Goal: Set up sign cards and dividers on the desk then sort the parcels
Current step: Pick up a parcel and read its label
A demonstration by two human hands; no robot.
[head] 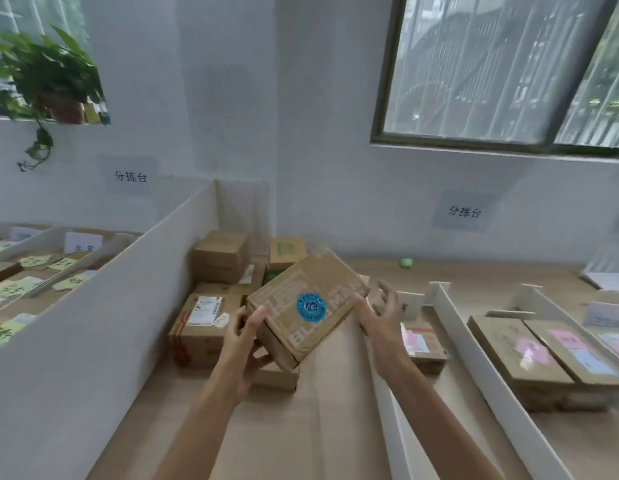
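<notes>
Firmly closed, the grip of the left hand (247,336) has the parcel (284,296) by its near left corner, thumb on the top face and fingers curled underneath. The right hand (377,320) has a loose grip: it lies against the parcel's right edge with fingers spread and only slightly bent, closed round nothing. The parcel, a brown carton with a round blue sticker (311,307) on top, hangs tilted above the counter (301,427), in the middle of the scene.

At 9 o'clock from it, just beside the left hand, sits a labelled box (204,327). At 11 o'clock there is a stack of plain boxes (219,256), and at 12 o'clock a green-printed box (287,252) shows just behind the parcel. These crowd against a tall white partition (93,323) that runs along from 8 to 10 o'clock.

At 3 o'clock a white sign card (410,304) stands just behind the right hand's fingers. Below it a pink-labelled box (422,344) lies in the lane between the near divider (391,427) and the far divider (481,348). Beyond the far divider, flat parcels (519,355) with pink labels lie side by side.

At 1 o'clock a small green ball (406,262) rests near the wall. A paper wall sign (464,212) hangs above it, and a potted plant (48,74) stands at 10 o'clock.
</notes>
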